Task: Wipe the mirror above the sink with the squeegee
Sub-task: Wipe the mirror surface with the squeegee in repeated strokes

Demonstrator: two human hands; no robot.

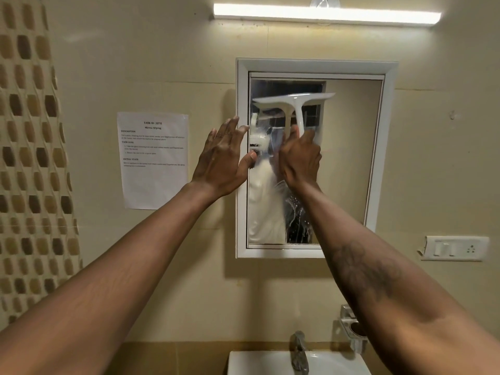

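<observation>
A white-framed mirror [351, 169] hangs on the beige wall above the sink [259, 364]. My right hand [300, 161] grips the handle of a white squeegee [295, 104]. Its wide blade lies across the upper left of the glass, roughly level. My left hand [221, 158] is open with fingers spread, its fingertips at the mirror frame's left edge [241, 212]. Water streaks and droplets show on the lower middle of the glass. Both hands and the squeegee are reflected in the mirror.
A printed task sheet [154, 161] is taped to the wall left of the mirror. A tube light [324, 14] runs above. A switch plate [454, 248] sits at right. A chrome tap [299, 350] and a wall holder [351, 328] stand over the sink.
</observation>
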